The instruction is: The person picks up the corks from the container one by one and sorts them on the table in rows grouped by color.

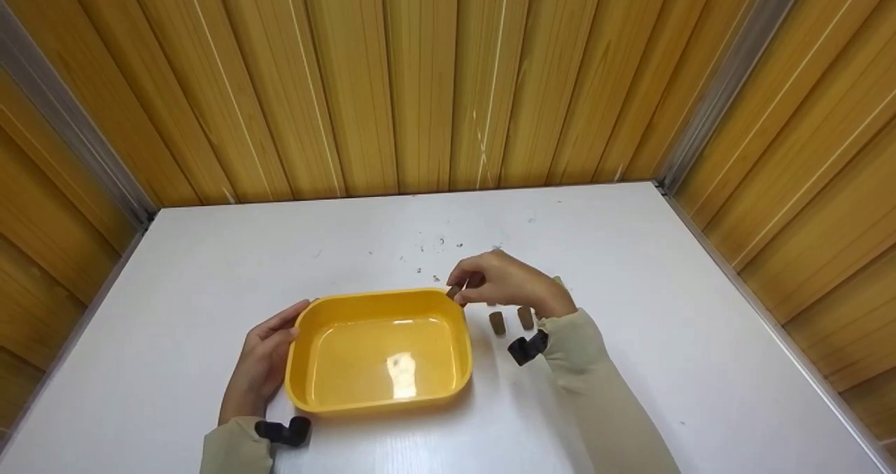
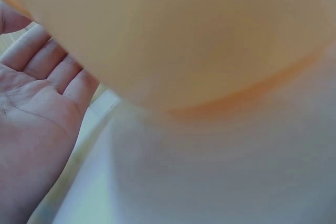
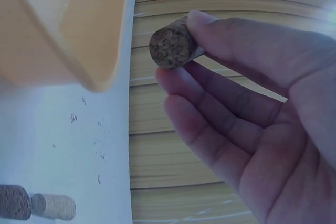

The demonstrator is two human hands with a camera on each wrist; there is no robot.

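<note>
A yellow plastic tray [image 1: 350,369] with rounded corners has a bare floor and is held at its left end by my left hand [image 1: 260,358]. The thumb lies at the rim and the fingers run along the outer wall. In the left wrist view the tray's wall [image 2: 210,40] is blurred, beside the open palm. My right hand [image 1: 507,281] is at the tray's far right corner, pinching a brown cork stopper [image 3: 170,47] between thumb and fingertips. Its speckled round end faces the right wrist camera.
Two cork stoppers [image 1: 497,323] [image 1: 526,318] are on the white table [image 1: 602,250] right of the tray, under the right wrist. Dark crumbs [image 1: 441,241] are scattered behind the tray. Yellow wood-look panels [image 1: 420,75] enclose the back and sides.
</note>
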